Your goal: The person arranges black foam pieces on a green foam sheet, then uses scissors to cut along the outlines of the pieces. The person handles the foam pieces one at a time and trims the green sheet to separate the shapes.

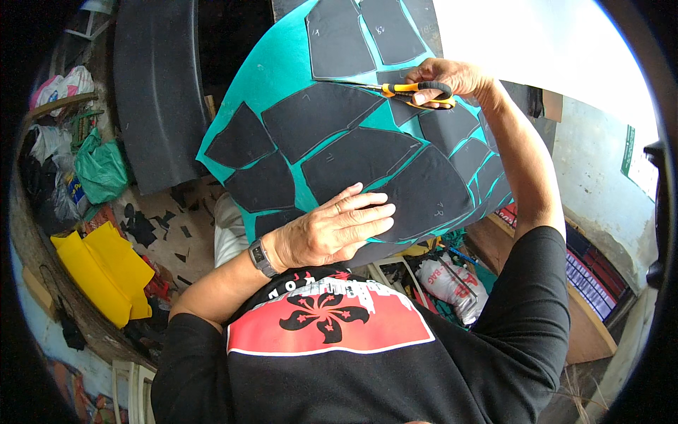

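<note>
A teal sheet (258, 58) carries several black, outlined panels, some with small chalk-like marks. My right hand (446, 78) holds scissors (417, 90) with yellow and black handles, thumb and fingers at the loops. Their thin blades point left along the gap between an upper panel (342, 44) and the large middle panel (311, 116). My left hand (335, 225), a watch on its wrist, lies with fingers stretched over the lower panels, beside the large lower-right panel (420, 194). Whether the blades are parted is hard to see.
A long dark grey board (157, 92) stands at the upper left. Yellow sheet material (106, 272) and a green plastic bag (101, 166) lie on the left among dark scraps (164, 222) on the floor. A white bag (452, 286) sits at the lower right, near a wooden panel (586, 325).
</note>
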Demonstrator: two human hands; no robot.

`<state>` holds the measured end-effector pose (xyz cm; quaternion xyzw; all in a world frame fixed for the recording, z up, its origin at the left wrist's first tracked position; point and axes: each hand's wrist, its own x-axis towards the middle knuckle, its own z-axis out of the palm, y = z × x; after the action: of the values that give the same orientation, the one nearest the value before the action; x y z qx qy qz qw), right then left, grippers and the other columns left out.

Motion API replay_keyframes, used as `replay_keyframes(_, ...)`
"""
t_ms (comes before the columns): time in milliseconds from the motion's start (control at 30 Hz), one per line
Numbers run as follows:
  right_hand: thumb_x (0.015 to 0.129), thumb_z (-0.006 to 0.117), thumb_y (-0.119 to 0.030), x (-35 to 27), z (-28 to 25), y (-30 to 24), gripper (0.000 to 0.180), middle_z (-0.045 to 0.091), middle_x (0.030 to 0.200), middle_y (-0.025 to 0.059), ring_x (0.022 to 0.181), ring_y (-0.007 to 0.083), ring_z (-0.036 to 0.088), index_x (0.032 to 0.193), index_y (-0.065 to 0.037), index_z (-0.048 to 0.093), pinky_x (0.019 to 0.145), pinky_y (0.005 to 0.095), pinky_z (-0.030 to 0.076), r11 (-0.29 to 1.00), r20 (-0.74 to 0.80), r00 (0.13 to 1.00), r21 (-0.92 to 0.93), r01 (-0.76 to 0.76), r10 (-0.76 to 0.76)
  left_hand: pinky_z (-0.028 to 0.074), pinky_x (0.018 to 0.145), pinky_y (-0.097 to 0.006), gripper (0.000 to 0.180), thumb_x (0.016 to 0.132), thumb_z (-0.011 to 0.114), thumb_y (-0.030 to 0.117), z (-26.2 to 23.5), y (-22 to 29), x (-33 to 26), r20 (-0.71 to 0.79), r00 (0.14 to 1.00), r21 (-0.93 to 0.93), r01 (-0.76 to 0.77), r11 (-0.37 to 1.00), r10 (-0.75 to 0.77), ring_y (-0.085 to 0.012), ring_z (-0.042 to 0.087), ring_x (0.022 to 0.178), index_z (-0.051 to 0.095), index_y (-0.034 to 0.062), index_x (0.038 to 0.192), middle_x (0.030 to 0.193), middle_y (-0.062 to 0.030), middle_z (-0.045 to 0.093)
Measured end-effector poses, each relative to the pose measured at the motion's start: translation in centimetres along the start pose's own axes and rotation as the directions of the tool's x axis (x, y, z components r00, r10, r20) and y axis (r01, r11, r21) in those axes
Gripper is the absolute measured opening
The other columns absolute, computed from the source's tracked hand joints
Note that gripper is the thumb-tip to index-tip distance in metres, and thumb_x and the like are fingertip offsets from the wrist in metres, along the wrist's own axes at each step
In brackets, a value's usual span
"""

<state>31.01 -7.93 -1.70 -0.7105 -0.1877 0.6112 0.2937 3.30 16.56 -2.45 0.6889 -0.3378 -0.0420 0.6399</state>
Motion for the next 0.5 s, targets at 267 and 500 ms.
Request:
replay_keyframes(267, 0.079, 0.075, -0.064, 2.1, 1.4, -0.3, 0.064, 0.064, 0.068, 0.0043, 0.057, 0.0105, 0.061, 0.087, -0.001, 0.069, 0.048, 0.0212, 0.048, 0.979, 0.155, 0.987, 0.190, -0.069, 0.039, 0.032, 0.117, -0.052, 0.053, 0.084, 0.063, 0.004, -0.5, 0.7, 0.0, -0.027, 0.999, -0.020, -0.026, 0.999, 0.026, -0.0321, 0.049, 0.135, 0.056, 0.0032, 0.137, 0.143, -0.0151, 0.055)
replay_keyframes(500, 0.079, 0.076, -0.063, 1.4, 1.9, -1.0, 0.062, 0.064, 0.070, 0.0040, 0.055, 0.0099, 0.058, 0.084, -0.002, 0.068, 0.050, 0.0207, 0.046, 0.987, 0.102, 0.995, 0.157, -0.031, 0.015, 0.032, 0.117, -0.052, 0.049, 0.085, 0.061, 0.004, -0.5, 1.0, -0.2, -0.020, 0.999, -0.019, -0.040, 0.999, 0.039, -0.0338, 0.050, 0.134, 0.057, 0.0005, 0.134, 0.140, -0.0170, 0.056)
